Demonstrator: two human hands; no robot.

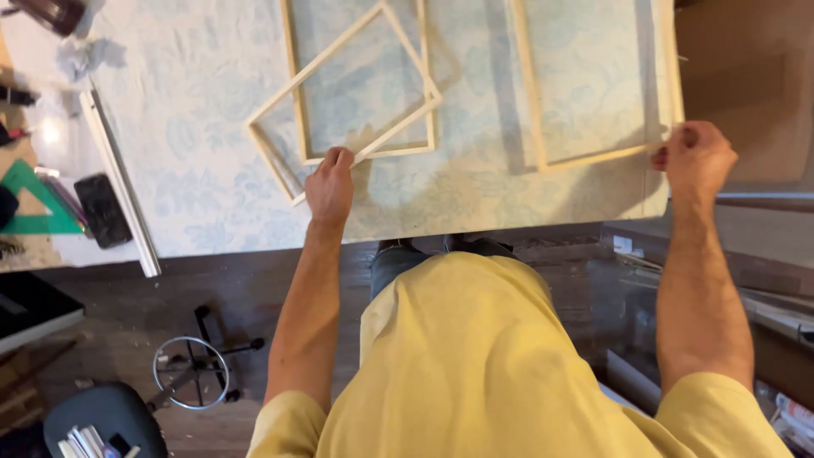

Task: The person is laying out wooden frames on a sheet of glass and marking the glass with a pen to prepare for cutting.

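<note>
Left hand (330,188) pinching near corner of tilted wooden frame (343,93); right hand (697,159) gripping near right corner of larger frame (593,85). Far left, green triangle ruler (34,203).

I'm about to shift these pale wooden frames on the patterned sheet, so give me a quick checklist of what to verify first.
1. Left hand grips the tilted pale wooden frame at its near corner: ok.
2. Right hand pinches the right-hand wooden frame at its corner: ok.
3. Tilted frame lies free of others: not ok, it overlaps a third frame.
4. Patterned sheet flat: ok.
5. Frame joints sound: cannot tell.
</note>
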